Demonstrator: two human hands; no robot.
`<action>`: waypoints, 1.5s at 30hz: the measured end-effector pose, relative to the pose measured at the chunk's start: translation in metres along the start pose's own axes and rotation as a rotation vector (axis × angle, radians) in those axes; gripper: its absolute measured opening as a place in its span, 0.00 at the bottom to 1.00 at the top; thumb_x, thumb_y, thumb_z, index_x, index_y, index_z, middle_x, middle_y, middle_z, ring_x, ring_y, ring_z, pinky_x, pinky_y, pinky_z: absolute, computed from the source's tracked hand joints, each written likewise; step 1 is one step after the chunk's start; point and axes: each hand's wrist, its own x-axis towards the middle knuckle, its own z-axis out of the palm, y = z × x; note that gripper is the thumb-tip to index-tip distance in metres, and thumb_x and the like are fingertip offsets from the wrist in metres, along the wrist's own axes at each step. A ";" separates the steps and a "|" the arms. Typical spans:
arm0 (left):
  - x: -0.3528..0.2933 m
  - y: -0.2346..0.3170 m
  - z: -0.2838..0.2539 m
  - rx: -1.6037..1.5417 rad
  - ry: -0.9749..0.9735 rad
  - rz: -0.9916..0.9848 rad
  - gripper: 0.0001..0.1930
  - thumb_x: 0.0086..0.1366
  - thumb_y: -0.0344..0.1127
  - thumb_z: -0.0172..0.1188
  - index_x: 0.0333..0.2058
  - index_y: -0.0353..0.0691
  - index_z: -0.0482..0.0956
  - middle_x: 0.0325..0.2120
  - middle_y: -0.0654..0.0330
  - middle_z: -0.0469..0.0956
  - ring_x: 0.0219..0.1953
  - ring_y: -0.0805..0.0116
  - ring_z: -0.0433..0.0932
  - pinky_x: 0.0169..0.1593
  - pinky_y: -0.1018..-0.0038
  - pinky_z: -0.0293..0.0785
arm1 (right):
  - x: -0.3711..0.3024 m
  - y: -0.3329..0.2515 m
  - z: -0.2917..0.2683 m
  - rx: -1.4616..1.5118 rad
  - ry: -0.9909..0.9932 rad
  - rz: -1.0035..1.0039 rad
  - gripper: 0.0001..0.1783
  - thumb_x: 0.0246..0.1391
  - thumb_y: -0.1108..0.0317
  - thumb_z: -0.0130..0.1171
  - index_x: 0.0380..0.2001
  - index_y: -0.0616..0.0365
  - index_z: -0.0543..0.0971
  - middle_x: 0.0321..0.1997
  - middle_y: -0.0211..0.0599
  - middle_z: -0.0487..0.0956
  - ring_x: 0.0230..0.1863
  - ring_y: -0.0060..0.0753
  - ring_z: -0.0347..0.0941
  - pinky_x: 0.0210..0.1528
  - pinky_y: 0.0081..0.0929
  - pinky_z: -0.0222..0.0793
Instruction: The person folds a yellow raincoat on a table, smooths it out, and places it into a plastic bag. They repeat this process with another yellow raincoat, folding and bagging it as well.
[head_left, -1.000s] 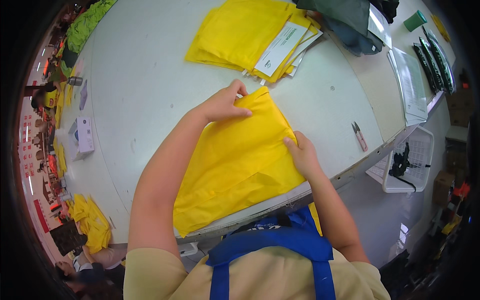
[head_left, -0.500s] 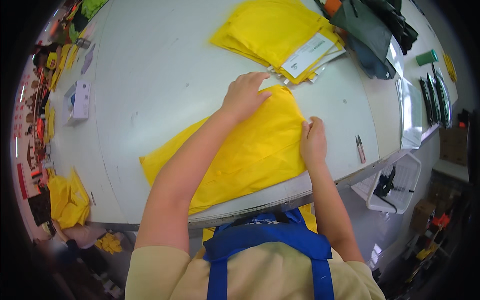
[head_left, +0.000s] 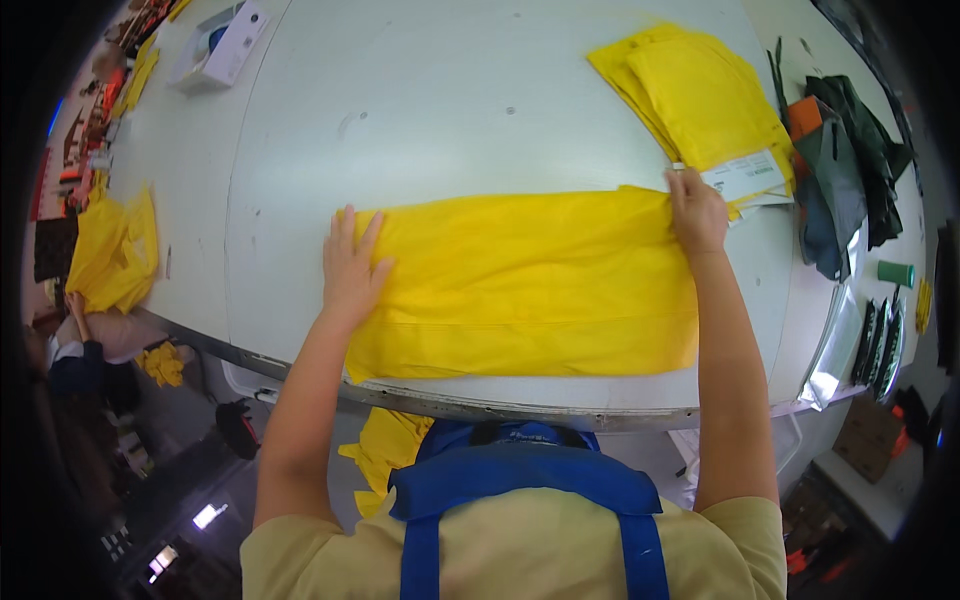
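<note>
A folded piece of yellow fabric (head_left: pixel 530 290), perhaps a garment, lies lengthwise along the near edge of the table, with soft creases across it. At its left end my left hand (head_left: pixel 350 275) rests with spread fingers, the tips on the far left corner. The far right corner is pinched by my right hand (head_left: pixel 698 215), whose fingers are pressed together. Just beyond that hand lies a stack of folded yellow pieces (head_left: pixel 690 95) with a white printed label (head_left: pixel 742 176) on its near side.
Dark green fabric bundles (head_left: pixel 835 190), a green cylinder (head_left: pixel 896 273) and dark packets in clear plastic (head_left: pixel 880 345) lie at the right. An open white box (head_left: pixel 222 50) stands far left. Another person's hand (head_left: pixel 76 302) touches yellow fabric (head_left: pixel 115 245) at the left edge.
The yellow fabric has turned from slanting to lying along the table edge. My left hand has moved left and nearer to its left end; my right hand has moved to the far right corner.
</note>
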 end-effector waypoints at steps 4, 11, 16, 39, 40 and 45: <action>0.022 0.000 0.011 0.019 0.024 0.034 0.30 0.65 0.48 0.49 0.64 0.53 0.58 0.67 0.48 0.42 0.68 0.42 0.43 0.66 0.48 0.42 | 0.001 0.011 0.019 -0.278 0.156 0.125 0.15 0.59 0.53 0.51 0.39 0.53 0.75 0.38 0.41 0.77 0.44 0.44 0.71 0.47 0.42 0.62; -0.005 -0.006 0.025 0.058 0.014 -0.155 0.30 0.64 0.50 0.50 0.64 0.56 0.58 0.67 0.48 0.42 0.67 0.43 0.45 0.65 0.48 0.46 | -0.076 -0.012 0.016 -0.435 0.020 -0.004 0.28 0.60 0.51 0.45 0.63 0.40 0.62 0.71 0.35 0.53 0.69 0.53 0.47 0.67 0.55 0.42; 0.014 -0.008 0.038 -0.087 0.132 -0.104 0.32 0.62 0.47 0.55 0.64 0.54 0.57 0.66 0.45 0.44 0.66 0.45 0.49 0.65 0.51 0.49 | -0.081 0.005 0.041 -0.386 -0.012 0.039 0.29 0.61 0.49 0.44 0.65 0.34 0.59 0.73 0.32 0.49 0.70 0.58 0.43 0.66 0.58 0.42; 0.013 0.236 -0.093 -1.094 -0.211 0.458 0.40 0.59 0.49 0.61 0.64 0.36 0.53 0.60 0.42 0.57 0.63 0.48 0.56 0.63 0.59 0.56 | -0.137 -0.135 0.049 2.673 0.063 0.653 0.32 0.65 0.51 0.40 0.66 0.58 0.52 0.70 0.42 0.52 0.70 0.42 0.46 0.69 0.39 0.42; 0.006 0.236 -0.071 -0.981 -0.208 0.399 0.41 0.58 0.49 0.62 0.64 0.39 0.54 0.61 0.40 0.52 0.64 0.45 0.53 0.64 0.57 0.53 | -0.138 -0.130 0.047 2.698 0.067 0.635 0.32 0.65 0.52 0.40 0.66 0.57 0.53 0.70 0.41 0.52 0.70 0.42 0.47 0.69 0.39 0.43; -0.025 0.238 0.001 -0.731 -0.221 0.303 0.41 0.50 0.50 0.68 0.63 0.60 0.60 0.66 0.38 0.35 0.64 0.27 0.41 0.64 0.45 0.47 | -0.144 -0.105 0.043 2.824 -0.005 0.541 0.31 0.65 0.52 0.41 0.65 0.56 0.55 0.68 0.41 0.56 0.68 0.41 0.51 0.68 0.38 0.47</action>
